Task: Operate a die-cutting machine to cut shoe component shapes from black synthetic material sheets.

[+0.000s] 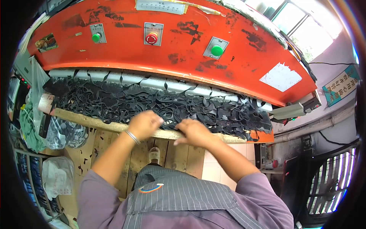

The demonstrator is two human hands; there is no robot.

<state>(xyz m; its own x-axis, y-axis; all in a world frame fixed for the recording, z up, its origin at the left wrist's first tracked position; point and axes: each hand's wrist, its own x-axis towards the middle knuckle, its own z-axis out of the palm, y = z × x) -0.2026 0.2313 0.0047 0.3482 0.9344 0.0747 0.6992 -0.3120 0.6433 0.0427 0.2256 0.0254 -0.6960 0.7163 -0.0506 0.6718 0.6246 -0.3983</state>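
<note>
Left hand (143,125) and right hand (195,132) were at the black scraps (122,102).
Fingers curled, right thumb stuck out; couldn't tell if either pinched anything.

We find room over the pale front ledge (91,121) from the near side, a narrow gap parting left hand (145,124) and right hand (195,132); tangled black strips (126,101) crowd beyond, an orange panel (122,53) blocking the far side.

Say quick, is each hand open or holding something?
Left hand: partly curled by the black scraps; any grip can't be told.
Right hand: thumb spread; grip can't be told either.
</note>
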